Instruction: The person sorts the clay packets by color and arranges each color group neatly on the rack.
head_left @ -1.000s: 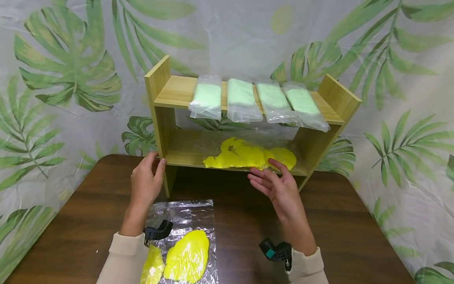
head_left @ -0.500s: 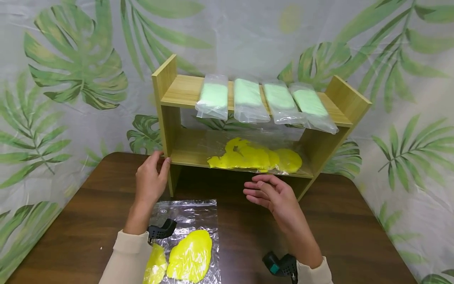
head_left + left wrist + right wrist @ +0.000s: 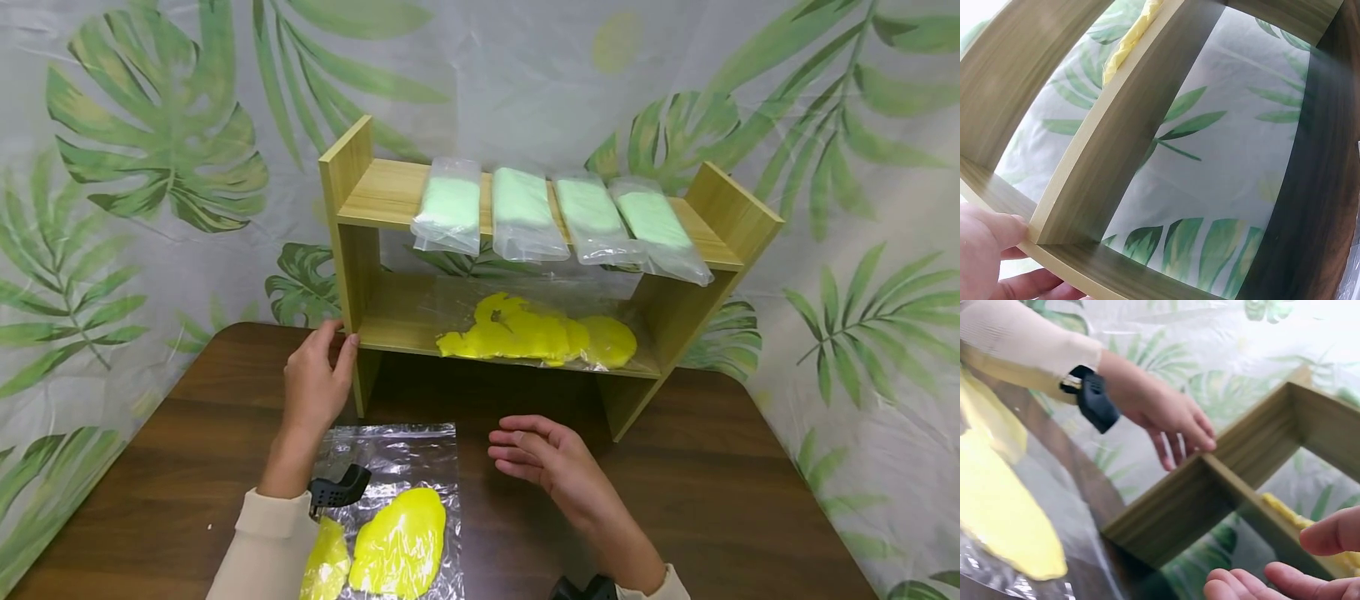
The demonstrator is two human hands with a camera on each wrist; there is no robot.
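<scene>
My left hand holds the left side panel of a light wooden two-tier shelf, thumb in front and fingers around the outer side. In the left wrist view, the thumb lies by the joint of the shelf board. Over the table, in front of the shelf, my right hand is held with relaxed fingers and nothing in it. Clear plastic bags with flattened yellow dough-like slabs lie on the lower tier. Nearer me on the table is another clear zip bag with yellow slabs in it.
Several clear bags with pale green slabs lie on the upper tier, their ends hanging over its front edge. The shelf stands at the back of the dark wooden table. Behind hangs a leaf-patterned cloth.
My right hand has drawn away from the yellow bags on the lower tier, down and toward me. My left hand stays on the side panel. The view has shifted slightly.
</scene>
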